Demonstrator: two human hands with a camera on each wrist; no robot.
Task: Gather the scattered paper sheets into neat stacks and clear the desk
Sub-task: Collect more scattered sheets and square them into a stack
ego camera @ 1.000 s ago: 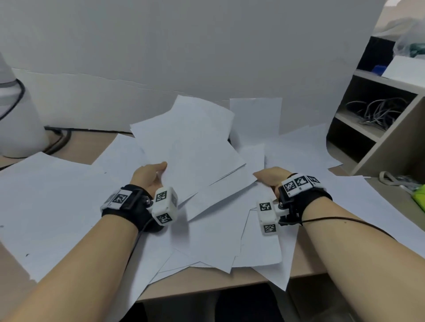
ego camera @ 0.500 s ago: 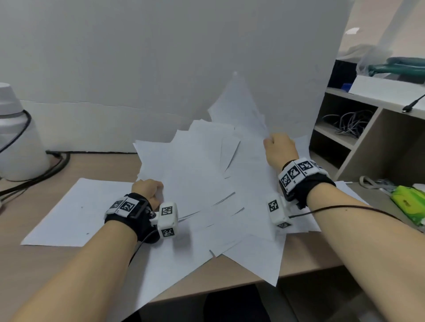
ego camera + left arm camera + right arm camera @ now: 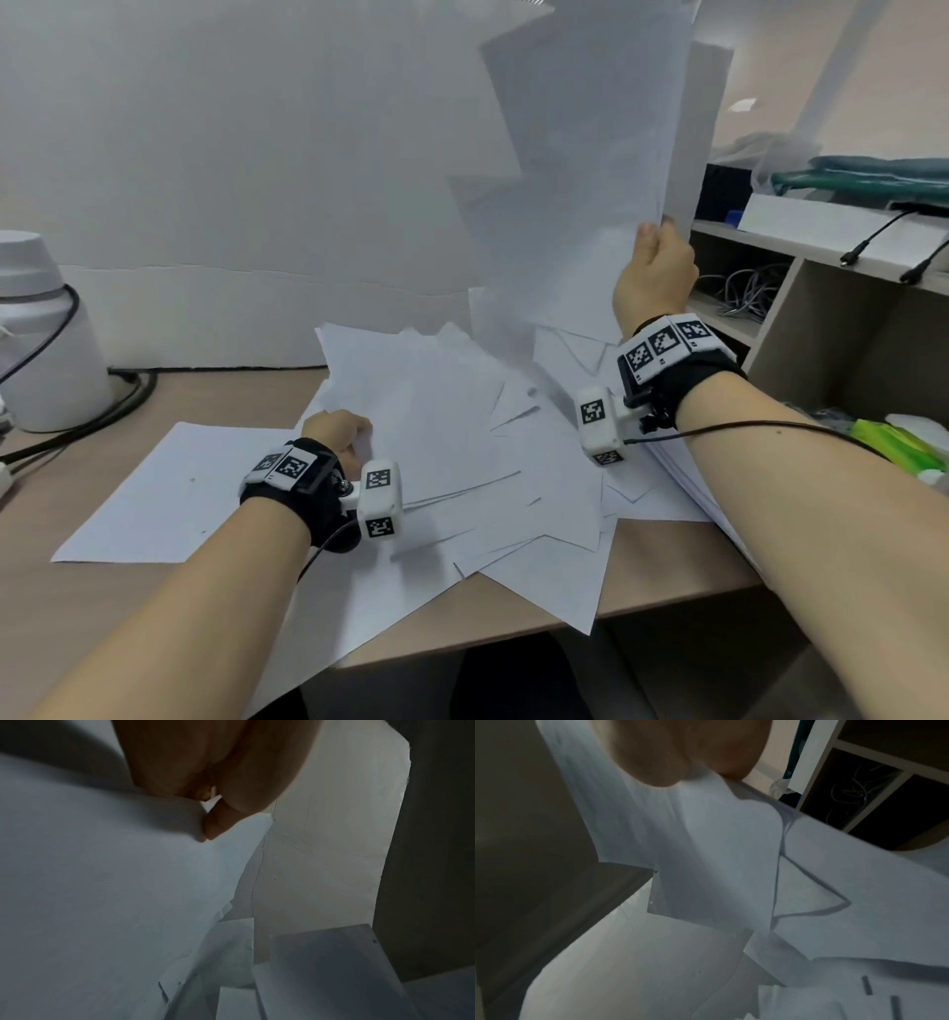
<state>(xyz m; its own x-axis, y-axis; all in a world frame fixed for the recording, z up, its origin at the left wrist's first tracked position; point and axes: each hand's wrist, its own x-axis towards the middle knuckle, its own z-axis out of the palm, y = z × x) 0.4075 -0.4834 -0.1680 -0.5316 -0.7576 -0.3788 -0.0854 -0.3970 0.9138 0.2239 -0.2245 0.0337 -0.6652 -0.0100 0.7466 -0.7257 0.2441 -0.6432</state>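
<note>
the right hand (image 3: 655, 272) grips raised paper sheets (image 3: 590, 169) upright above the desk (image 3: 128, 591). the left hand (image 3: 336, 431) pinches the loose pile (image 3: 452, 452) lying there.

Thin, matt white paper sheets (image 3: 452, 411) are spread over a smooth, light wood-look desk (image 3: 128, 606). At right, the shelf unit (image 3: 842, 329) is seen in similar matt wood-look board.

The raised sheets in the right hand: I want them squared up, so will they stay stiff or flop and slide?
Probably floppy: the raised sheets fan unevenly above the right hand. Likely slippery too; their edges sit staggered, not flush.
</note>
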